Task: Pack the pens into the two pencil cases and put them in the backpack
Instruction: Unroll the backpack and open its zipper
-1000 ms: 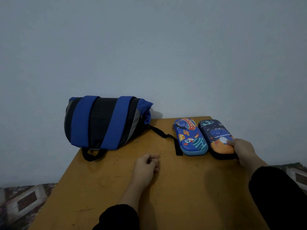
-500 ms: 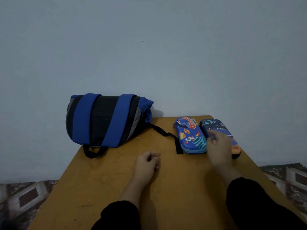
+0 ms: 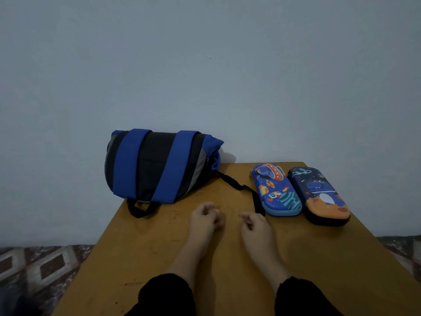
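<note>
table: worn yellowish wooden top (image 3: 159, 258), set against the wall
back left: blue and black backpack (image 3: 159, 165), strap (image 3: 237, 185) trailing right
back right: two zipped pencil cases (image 3: 276, 190) (image 3: 319, 195), side by side

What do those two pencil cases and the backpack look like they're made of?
The two pencil cases look like moulded, semi-rigid shells with a smooth, slightly glossy printed skin: the cartoon shapes stand raised and the lids hold a domed form. The backpack looks like matte woven fabric, probably nylon or polyester: it sags softly, and its straps are flat webbing.
</note>
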